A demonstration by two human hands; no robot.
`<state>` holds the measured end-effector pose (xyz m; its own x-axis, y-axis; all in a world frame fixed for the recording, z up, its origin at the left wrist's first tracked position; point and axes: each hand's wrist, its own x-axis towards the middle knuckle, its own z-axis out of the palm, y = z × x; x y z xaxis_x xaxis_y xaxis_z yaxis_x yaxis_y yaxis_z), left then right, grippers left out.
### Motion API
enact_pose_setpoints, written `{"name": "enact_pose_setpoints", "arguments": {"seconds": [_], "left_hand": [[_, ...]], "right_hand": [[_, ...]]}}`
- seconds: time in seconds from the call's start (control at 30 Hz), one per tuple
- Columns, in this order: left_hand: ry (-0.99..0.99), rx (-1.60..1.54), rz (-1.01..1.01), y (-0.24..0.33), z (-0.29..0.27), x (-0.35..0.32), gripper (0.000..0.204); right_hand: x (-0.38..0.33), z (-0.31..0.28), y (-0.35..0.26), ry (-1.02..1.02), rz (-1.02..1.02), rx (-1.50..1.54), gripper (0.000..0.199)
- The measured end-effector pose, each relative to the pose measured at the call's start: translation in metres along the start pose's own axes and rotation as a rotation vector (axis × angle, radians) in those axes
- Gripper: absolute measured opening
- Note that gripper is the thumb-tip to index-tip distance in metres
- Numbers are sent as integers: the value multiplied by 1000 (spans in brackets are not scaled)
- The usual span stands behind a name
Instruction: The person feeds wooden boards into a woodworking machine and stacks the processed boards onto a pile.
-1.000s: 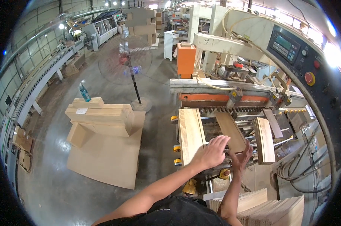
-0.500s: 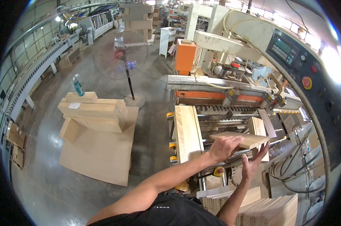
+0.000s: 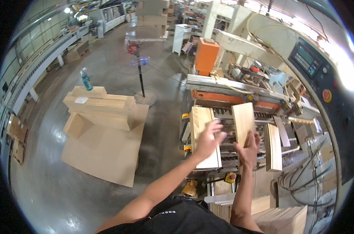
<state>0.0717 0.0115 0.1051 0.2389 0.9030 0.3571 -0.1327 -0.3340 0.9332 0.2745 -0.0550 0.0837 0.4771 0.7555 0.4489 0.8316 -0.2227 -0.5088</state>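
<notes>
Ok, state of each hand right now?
Left hand: open, blurred, holding nothing.
Right hand: closed on the near end of a pale rectangular wooden board.

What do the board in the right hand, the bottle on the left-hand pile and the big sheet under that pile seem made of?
Board in the right hand: likely wood, apparently unvarnished; pale, matte, faintly grained. Bottle: probably plastic; translucent-looking, blue-green, smooth. Sheet: cardboard or fibreboard, uncoated-looking; flat, matte brown, too plain to tell which.
</notes>
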Motion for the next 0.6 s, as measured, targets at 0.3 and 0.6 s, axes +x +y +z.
{"name": "enact_pose_setpoints", "arguments": {"seconds": [0.3,0.6], "left_hand": [[386,79,-592,-186,-204,-153,21],[-1049,1072,-909,-332,-294,-402,32]], "right_hand": [[45,66,20,-241,180,-359,79],[65,126,92,-80,219,-607,76]]}}
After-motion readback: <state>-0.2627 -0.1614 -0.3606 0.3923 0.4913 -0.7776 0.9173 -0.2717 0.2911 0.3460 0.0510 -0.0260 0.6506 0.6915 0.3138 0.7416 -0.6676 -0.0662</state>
